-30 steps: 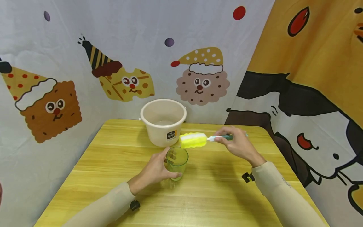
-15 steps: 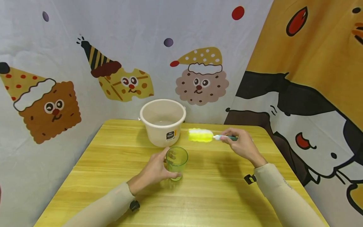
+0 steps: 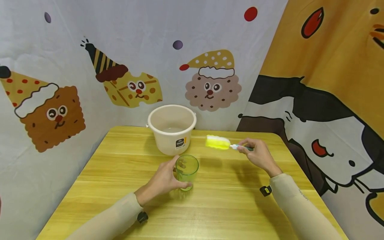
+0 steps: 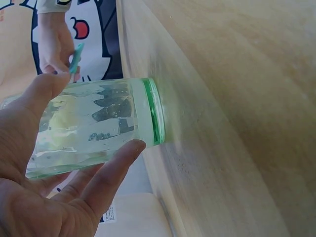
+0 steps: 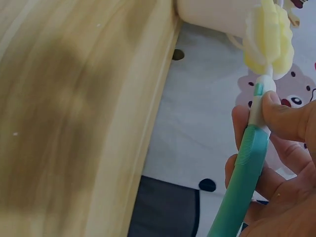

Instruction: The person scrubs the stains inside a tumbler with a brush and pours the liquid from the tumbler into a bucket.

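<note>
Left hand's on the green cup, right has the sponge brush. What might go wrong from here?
The cup may slip in the left hand: its side looks wet in the left wrist view. Pushed forward, it might knock the bucket standing close behind. The brush could twist in the right hand, which holds it by its slim handle.

green cup (image 3: 190,174), yellow-and-white brush head (image 3: 218,142), teal handle (image 5: 243,175), cream bucket (image 3: 167,142), yellow wood-grain table (image 3: 216,206)

Glossy cup (image 3: 188,173), spongy brush head (image 3: 218,142), smooth plastic bucket (image 3: 166,141), wood-grain tabletop (image 3: 228,210)
</note>
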{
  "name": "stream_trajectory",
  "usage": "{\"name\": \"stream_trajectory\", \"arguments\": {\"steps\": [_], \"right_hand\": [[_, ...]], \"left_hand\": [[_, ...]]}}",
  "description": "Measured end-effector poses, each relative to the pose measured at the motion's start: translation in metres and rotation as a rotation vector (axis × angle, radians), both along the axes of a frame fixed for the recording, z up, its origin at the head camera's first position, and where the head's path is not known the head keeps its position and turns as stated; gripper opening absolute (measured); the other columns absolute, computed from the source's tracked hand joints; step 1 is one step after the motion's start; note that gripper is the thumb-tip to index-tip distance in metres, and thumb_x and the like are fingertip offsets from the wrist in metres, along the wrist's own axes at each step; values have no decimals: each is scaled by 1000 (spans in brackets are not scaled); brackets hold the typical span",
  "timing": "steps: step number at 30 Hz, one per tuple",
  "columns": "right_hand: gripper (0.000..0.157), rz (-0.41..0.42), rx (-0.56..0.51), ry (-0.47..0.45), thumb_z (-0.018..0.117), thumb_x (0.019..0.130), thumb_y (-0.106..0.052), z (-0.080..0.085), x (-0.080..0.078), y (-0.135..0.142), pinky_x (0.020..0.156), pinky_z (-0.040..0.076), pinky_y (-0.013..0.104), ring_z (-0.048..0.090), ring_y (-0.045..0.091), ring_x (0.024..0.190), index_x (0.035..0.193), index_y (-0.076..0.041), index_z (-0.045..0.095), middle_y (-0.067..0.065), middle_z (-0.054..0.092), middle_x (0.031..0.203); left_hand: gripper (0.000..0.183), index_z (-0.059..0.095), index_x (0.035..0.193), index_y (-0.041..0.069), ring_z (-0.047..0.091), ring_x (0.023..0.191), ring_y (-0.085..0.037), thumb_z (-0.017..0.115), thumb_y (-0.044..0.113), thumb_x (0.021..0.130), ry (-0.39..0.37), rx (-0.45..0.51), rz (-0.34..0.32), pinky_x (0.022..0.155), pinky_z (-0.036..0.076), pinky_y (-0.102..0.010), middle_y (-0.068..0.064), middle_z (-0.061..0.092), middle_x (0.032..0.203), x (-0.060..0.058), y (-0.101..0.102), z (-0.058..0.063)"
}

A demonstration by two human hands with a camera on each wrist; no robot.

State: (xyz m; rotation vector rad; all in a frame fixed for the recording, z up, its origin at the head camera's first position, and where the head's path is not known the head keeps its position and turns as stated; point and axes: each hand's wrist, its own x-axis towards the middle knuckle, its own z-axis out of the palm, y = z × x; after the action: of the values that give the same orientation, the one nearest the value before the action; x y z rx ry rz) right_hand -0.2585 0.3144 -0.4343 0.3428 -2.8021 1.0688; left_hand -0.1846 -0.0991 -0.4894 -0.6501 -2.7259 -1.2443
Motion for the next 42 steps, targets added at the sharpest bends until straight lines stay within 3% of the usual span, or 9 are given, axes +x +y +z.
{"name": "stream_trajectory", "arguments": {"steps": [11, 22, 32, 42], "right_hand": [[18, -16, -10, -84, 79, 114, -21, -14, -2, 8, 65, 42, 31, 71, 17, 83, 126, -9, 81, 22, 88, 113], [16, -37, 22, -174, 76, 116, -20, -32, -9, 18, 72, 49, 34, 77, 40, 97, 126, -8, 79, 24, 87, 114], [19, -63, 42, -209, 77, 115, -25, -42, -8, 21, 72, 52, 35, 68, 23, 83, 126, -10, 80, 23, 87, 112], [22, -69, 40, -245, 78, 115, -26, -47, -5, 24, 71, 52, 33, 66, 22, 85, 127, -8, 79, 22, 86, 110]], "left_hand": [[90, 65, 149, 15, 81, 114, -21, 112, 41, 77, 8, -17, 18, 96, 68, -36, -6, 85, 129, 0, 0, -1], [87, 65, 146, 21, 80, 113, -19, 112, 42, 76, -5, -22, 25, 96, 67, -36, -5, 85, 126, -1, -1, -1], [87, 65, 146, 22, 80, 114, -19, 112, 42, 76, -5, -21, 25, 97, 67, -38, -3, 85, 126, -2, 0, -1], [86, 65, 145, 22, 80, 112, -19, 112, 41, 76, 4, -17, 15, 95, 67, -35, -5, 85, 125, -1, 0, -1]]}}
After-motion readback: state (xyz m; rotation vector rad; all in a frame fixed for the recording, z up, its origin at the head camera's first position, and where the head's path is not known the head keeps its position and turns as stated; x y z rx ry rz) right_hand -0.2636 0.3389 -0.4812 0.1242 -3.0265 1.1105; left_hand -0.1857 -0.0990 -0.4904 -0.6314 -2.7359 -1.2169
